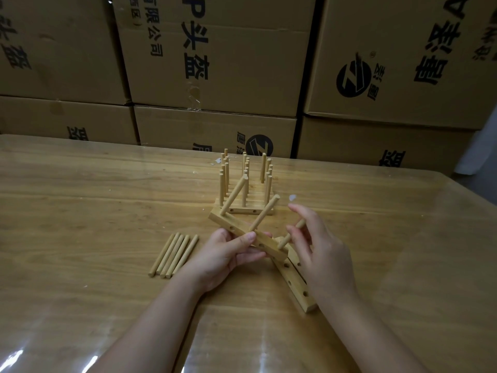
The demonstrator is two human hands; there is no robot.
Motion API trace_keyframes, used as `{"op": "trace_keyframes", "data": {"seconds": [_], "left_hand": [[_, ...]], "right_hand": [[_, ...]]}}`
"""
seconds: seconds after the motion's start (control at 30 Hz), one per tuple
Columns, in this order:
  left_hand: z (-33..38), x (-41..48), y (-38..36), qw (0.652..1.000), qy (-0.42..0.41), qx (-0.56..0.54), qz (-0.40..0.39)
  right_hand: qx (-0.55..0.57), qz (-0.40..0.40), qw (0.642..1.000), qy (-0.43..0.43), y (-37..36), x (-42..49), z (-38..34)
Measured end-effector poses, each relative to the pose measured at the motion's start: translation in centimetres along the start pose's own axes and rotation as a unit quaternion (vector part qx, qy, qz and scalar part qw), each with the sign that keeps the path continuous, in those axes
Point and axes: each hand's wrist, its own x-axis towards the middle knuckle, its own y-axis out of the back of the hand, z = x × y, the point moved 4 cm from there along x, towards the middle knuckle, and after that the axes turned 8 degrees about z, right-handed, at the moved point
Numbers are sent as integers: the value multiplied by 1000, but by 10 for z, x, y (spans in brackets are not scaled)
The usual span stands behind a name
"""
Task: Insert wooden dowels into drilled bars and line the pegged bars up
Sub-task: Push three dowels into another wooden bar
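Head view: left hand point(228, 255) grip is holding the pale drilled wooden bar point(222, 219) tilted, likely steadying it while right hand point(326, 254) grip is pinching a round wooden dowel point(284, 241) in.

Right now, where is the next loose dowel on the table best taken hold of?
Probably the rightmost dowel of the row, pinched at mid-length from above and the right: it lies flat, slightly apart, with neighbours only on its left.

Left hand point(228, 251) grips drilled bar point(243, 234); right hand point(320, 246) pinches dowel point(291, 234).
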Motion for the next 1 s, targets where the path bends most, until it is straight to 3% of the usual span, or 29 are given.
{"op": "trace_keyframes", "data": {"seconds": [0.27,0.43,0.63,1.0], "left_hand": [[1,2,3,1000,4,5,-12],[1,2,4,1000,9,-12,-22],[2,4,4,999,2,-34,-5],[-1,4,2,1000,-6,-24,-9]], "right_hand": [[18,1,1000,-21,-2,-1,7],[114,-24,984,-135,-10,-7,20],[140,-64,980,-127,-20,-11,24],[103,-15,990,-93,-19,-13,28]]}}
